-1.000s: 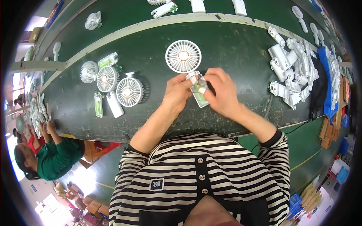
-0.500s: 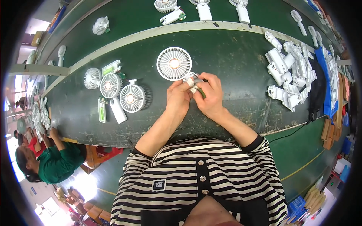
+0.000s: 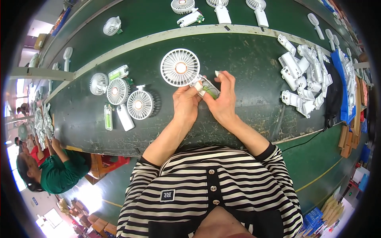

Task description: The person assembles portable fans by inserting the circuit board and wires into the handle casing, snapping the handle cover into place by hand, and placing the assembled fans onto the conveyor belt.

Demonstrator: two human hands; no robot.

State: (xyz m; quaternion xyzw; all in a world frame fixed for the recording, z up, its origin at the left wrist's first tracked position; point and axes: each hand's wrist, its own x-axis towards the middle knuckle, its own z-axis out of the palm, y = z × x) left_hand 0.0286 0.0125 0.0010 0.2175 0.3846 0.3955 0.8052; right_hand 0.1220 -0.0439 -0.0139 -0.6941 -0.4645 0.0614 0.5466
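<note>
At the middle of the tabletop, a white fan head lies just beyond the hands, its neck end meeting an open handle. The left hand pinches the handle near that neck; the right hand grips the other side with its thumb, a small white piece showing by a raised fingertip — whether held, I cannot tell. Head and handle seem already joined and a green battery sits inside, but thin wires lie exposed and no cover is on, so closing up looks left to do. To the left rest more fan heads and uncovered battery cases; to the right, a heap of white shells looks unused.
</note>
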